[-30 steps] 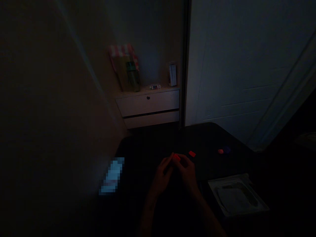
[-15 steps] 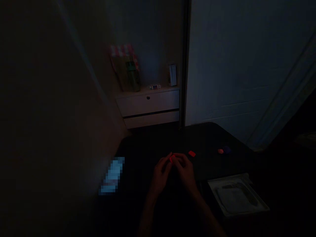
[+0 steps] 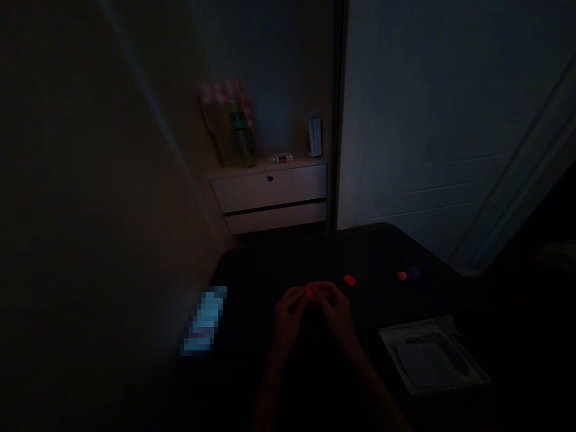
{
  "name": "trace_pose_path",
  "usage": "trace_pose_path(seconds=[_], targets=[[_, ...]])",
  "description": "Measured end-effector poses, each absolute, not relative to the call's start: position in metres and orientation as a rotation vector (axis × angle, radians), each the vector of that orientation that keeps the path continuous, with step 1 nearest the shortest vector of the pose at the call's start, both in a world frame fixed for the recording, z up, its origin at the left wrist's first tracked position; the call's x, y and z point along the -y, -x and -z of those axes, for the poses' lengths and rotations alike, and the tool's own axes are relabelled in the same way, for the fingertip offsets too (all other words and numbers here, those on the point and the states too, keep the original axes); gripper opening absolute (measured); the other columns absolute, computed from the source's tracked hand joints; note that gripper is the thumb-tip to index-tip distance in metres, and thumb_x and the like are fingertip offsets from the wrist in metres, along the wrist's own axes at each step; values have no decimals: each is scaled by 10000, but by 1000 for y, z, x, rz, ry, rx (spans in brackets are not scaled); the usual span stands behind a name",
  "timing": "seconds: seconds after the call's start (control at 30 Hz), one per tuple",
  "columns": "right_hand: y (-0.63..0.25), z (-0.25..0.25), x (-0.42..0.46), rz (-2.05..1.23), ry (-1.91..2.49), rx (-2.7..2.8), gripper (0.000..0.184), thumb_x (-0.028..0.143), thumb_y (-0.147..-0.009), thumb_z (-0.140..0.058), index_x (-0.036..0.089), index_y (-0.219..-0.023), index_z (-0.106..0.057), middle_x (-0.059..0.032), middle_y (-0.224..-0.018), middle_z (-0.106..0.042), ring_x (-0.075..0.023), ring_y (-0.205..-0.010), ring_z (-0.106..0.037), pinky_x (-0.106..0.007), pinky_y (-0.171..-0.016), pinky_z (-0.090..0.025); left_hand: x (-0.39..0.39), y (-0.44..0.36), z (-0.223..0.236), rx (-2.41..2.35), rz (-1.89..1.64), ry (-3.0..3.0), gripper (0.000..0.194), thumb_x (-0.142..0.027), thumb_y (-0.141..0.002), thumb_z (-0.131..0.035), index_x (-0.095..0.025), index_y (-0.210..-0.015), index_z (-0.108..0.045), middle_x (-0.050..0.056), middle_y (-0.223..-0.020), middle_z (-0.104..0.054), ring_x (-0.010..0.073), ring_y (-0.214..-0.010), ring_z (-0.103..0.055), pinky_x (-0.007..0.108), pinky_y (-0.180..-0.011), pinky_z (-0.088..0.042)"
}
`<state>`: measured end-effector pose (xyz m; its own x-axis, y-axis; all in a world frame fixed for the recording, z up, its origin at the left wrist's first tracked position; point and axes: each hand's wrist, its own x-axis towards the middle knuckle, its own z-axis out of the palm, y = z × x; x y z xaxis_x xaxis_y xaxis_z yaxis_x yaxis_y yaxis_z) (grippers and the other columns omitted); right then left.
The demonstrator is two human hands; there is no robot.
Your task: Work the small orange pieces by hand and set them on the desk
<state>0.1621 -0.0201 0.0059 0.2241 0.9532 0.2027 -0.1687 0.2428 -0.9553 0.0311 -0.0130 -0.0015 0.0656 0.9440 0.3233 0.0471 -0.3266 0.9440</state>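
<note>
Over a dark table (image 3: 279,258), my left hand (image 3: 288,309) and my right hand (image 3: 333,305) meet with their fingertips together. Both are closed on a small bright red piece (image 3: 311,293), mostly covered by the fingers; its kind is too dark to make out. A flat red block-like piece (image 3: 350,280) lies on the table just beyond my right hand. Further right, a small pinkish lump (image 3: 402,276) rests against a dark purple lump (image 3: 414,273).
A pale shallow tray or package (image 3: 427,360) lies at the right front. At the left is a lit, pixelated rectangle (image 3: 204,321). Behind the table stand drawers (image 3: 274,191) with a green bottle (image 3: 243,141) on top, and a white door (image 3: 414,120). The room is very dark.
My hands have shifted slightly, the left one a little to the left, and the red piece between the fingertips shows less and sits slightly lower. The other things have stayed in place.
</note>
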Motion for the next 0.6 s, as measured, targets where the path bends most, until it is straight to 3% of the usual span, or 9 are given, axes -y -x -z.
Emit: trace_pose_path(seconds=[0.27, 0.47, 0.6], targets=[[-162, -8, 21, -985, 997, 1025, 356, 529, -791, -765, 189, -891, -735, -56, -789, -766, -236, -747, -719, -308, -658, -548, 12, -30, 3, -1036, -1366, -1504, 281, -397, -890, -689, -244, -1098, -801, 99, -1136, -727, 234, -952, -675, 307, -759, -529], [-162, -4, 19, -972, 1004, 1031, 332, 507, -807, -753, 190, -903, -730, -53, -794, -761, -235, -773, -713, -314, -696, -542, 10, -30, 3, -1036, -1439, -1461, 221, -362, -852, -738, -242, -1018, -820, 93, -1086, -734, 248, -1021, -674, 351, -900, -524], [-162, -2, 19, -975, 1020, 1038, 318, 494, -823, -741, 190, -916, -726, -52, -806, -762, -234, -782, -710, -313, -706, -533, 12, -30, 2, -1061, -1480, -1426, 195, -352, -819, -766, -232, -961, -827, 83, -1026, -736, 239, -987, -683, 338, -875, -531]])
